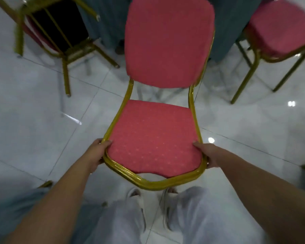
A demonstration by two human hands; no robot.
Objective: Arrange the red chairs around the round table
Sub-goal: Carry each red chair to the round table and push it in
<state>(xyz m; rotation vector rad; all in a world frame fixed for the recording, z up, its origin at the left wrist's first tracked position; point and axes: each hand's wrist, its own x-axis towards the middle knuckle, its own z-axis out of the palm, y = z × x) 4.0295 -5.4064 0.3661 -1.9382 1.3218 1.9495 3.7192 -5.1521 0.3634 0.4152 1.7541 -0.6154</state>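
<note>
The middle red chair (155, 138) has a padded seat and a tall rounded back in red fabric with a faint pale dot pattern, set in a shiny gold tube frame. At the front middle the cushion falls short of the frame, leaving a small gap. The chair faces the person, and its back is toward the worktop (109, 20), which is draped in teal cloth at the far edge of the white tiled floor (33, 103). The left grip (97, 154) holds the seat's front left corner and the right grip (208, 155) its front right corner. Each thumb lies on the cushion, and the fingers curl under the frame out of sight. The seat hides the chair's legs, so I cannot tell whether it rests on the floor or is lifted. To the far left a second chair (60, 37) shows its gold legs and dark underside, blurred. To the far right a third chair (278, 27) is cut off by the picture's edge. Pale trousers and shoes show below the seat.
</note>
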